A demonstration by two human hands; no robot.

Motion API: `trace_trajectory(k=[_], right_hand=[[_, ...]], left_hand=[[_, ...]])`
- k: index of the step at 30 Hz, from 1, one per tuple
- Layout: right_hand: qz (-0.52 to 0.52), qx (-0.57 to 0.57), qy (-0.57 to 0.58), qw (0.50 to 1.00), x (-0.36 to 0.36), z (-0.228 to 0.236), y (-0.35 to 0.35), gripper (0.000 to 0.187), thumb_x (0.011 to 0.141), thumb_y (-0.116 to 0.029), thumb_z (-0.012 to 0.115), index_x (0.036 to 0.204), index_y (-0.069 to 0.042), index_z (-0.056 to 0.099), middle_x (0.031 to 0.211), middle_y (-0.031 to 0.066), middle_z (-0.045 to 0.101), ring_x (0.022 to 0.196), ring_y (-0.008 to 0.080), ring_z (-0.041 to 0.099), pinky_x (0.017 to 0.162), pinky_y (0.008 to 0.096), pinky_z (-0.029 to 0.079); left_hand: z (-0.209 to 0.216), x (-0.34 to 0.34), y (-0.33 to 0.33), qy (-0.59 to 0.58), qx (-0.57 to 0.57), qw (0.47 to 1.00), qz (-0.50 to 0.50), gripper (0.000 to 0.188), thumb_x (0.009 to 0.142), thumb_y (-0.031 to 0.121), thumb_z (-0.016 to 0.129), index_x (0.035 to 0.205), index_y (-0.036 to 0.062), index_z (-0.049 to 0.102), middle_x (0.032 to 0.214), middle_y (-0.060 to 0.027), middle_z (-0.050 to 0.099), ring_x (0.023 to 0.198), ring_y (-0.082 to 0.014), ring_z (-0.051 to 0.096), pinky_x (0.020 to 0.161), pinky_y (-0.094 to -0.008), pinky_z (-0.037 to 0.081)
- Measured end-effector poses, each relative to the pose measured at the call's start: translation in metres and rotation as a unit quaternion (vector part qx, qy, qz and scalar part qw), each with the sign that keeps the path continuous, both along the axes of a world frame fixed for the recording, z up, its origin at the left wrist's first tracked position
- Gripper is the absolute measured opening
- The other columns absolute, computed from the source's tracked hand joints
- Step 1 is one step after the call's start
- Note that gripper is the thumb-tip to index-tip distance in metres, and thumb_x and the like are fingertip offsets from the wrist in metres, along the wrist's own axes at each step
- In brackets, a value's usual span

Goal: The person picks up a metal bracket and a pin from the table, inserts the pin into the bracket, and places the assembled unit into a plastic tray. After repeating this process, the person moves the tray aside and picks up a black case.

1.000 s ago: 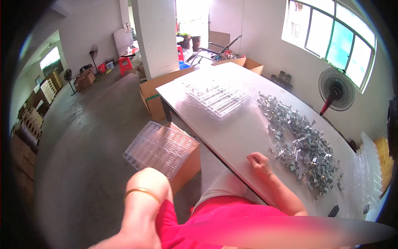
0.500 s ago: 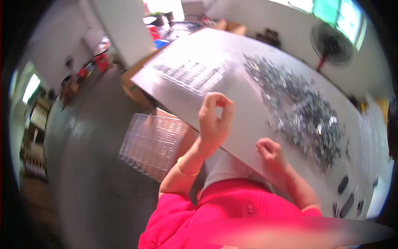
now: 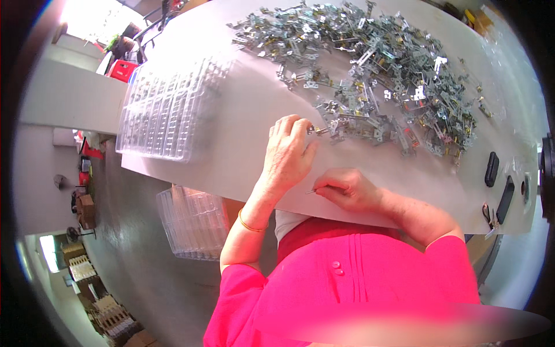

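My left hand (image 3: 287, 151) is at the near edge of a heap of small stamped metal parts (image 3: 376, 69). Its thumb and index finger are closed around one small metal part (image 3: 317, 131), which pokes out past the fingertips. Nearer to me, low over the table, my right hand (image 3: 350, 189) is closed in a pinch. A thin, pin-like piece (image 3: 310, 191) sticks out to the left from its fingertips; its exact kind is too small to make out.
Clear plastic compartment trays (image 3: 167, 110) lie on the white table (image 3: 231, 139) at left, holding rows of small parts. Another clear tray (image 3: 193, 222) sits lower, beside the table edge. Black tools (image 3: 491, 169) and small pliers (image 3: 489, 215) lie at right.
The view has swung toward the heap. My left hand has come down from above the table to the heap's edge and taken a metal part; my right hand has moved closer to it.
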State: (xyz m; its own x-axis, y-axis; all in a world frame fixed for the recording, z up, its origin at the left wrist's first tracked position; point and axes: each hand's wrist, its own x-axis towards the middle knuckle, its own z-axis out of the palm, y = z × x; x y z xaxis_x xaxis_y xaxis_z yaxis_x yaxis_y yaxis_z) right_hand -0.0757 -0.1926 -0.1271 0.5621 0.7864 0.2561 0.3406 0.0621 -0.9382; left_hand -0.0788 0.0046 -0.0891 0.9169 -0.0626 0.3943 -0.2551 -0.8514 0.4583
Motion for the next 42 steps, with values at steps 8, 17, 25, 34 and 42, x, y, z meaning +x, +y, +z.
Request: trace_trajectory(k=[8,17,25,34,42], right_hand=[[0.004,0.02,-0.017,1.0,0.004,-0.002,0.002,0.01,0.089,-0.007,0.069,0.098,-0.004,0.068,0.091,0.013,0.068,0.085,0.0312,0.067,0.073,0.0389,0.053],[0.006,0.02,-0.05,0.999,0.002,-0.001,0.001,0.008,0.088,-0.004,0.069,0.096,-0.005,0.066,0.087,0.0132,0.066,0.081,0.0329,0.066,0.071,0.04,0.052],[0.0,0.052,-0.032,0.998,0.001,-0.006,0.003,0.005,0.091,-0.01,0.065,0.094,-0.006,0.064,0.085,0.0145,0.065,0.08,0.0348,0.065,0.071,0.0426,0.052],[0.012,0.041,-0.041,0.998,0.003,-0.01,0.003,0.005,0.092,-0.008,0.065,0.096,-0.005,0.066,0.085,0.0135,0.066,0.079,0.032,0.066,0.07,0.0404,0.052],[0.026,0.064,-0.066,0.995,0.002,-0.009,0.003,0.007,0.092,-0.013,0.063,0.094,-0.007,0.064,0.086,0.0135,0.065,0.081,0.035,0.065,0.072,0.0432,0.052]], left_hand=[[-0.013,0.023,0.003,0.048,0.07,0.993,-0.078,0.033,0.079,0.005,0.069,0.11,0.0011,0.06,0.118,-0.0173,0.058,0.115,-0.0347,0.054,0.101,-0.0454,0.04],[-0.003,0.02,-0.018,-0.023,0.035,0.999,-0.025,0.03,0.078,0.005,0.068,0.106,0.0004,0.06,0.112,-0.0164,0.059,0.111,-0.0359,0.055,0.1,-0.0466,0.039],[0.022,0.032,-0.043,-0.09,0.074,0.99,-0.073,0.026,0.077,0.008,0.073,0.1,0.002,0.063,0.109,-0.0133,0.06,0.109,-0.0322,0.056,0.098,-0.0448,0.04],[0.02,0.065,-0.063,-0.088,0.213,0.962,-0.145,0.016,0.075,0.007,0.067,0.089,0.0028,0.064,0.1,-0.0106,0.061,0.105,-0.0298,0.058,0.096,-0.0437,0.041],[0.021,0.07,-0.065,-0.057,0.231,0.959,-0.152,0.011,0.076,0.002,0.059,0.087,0.0027,0.062,0.092,-0.012,0.06,0.099,-0.0309,0.057,0.098,-0.0455,0.04]])
